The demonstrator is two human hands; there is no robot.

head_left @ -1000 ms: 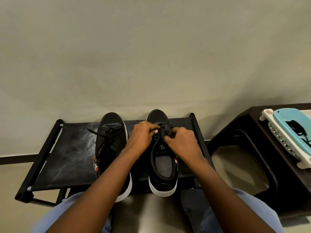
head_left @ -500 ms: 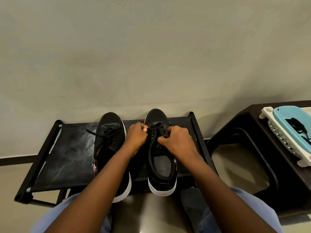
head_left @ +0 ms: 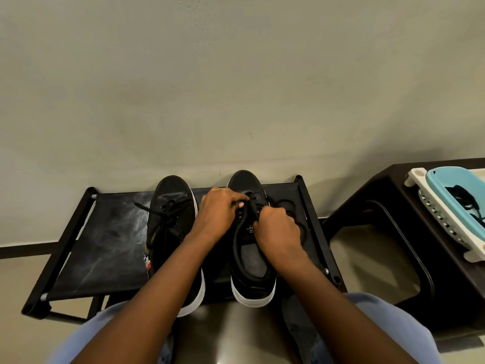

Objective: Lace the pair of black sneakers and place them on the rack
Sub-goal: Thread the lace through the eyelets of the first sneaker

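Right sneaker [head_left: 250, 248]: standing on the rack [head_left: 102, 245], toe to the wall, heel overhanging the near edge. Lace [head_left: 252, 209] gathered over the tongue between both sets of fingers. Left hand [head_left: 219, 215] curled at the upper eyelets, fingertips pinching the lace. Right hand [head_left: 278, 232] closed in a fist just nearer the tongue, gripping the other run of lace. A loop of lace [head_left: 288, 208] lying on the rack just beyond the right knuckles.

Step in hand, as judged: tightening or knotting at the top of the right sneaker. Exact crossing hidden under the fingers; possibly a first knot only. Next move calls for an even outward pull on both ends, slack loop drawn in, then a bow held flat against the tongue.

Left sneaker [head_left: 170, 232]: just left of the left hand, on the same rack, laced, with ends tied loosely and trailing over the vamp [head_left: 168, 206].

Containers: pale blue basin [head_left: 458, 198] well right of the right hand, nested in a white perforated basket [head_left: 446, 224], both resting on a dark stool [head_left: 388, 195]. Contents of basin: a dark cord-like item [head_left: 463, 195], probably another lace, not clear enough to confirm.
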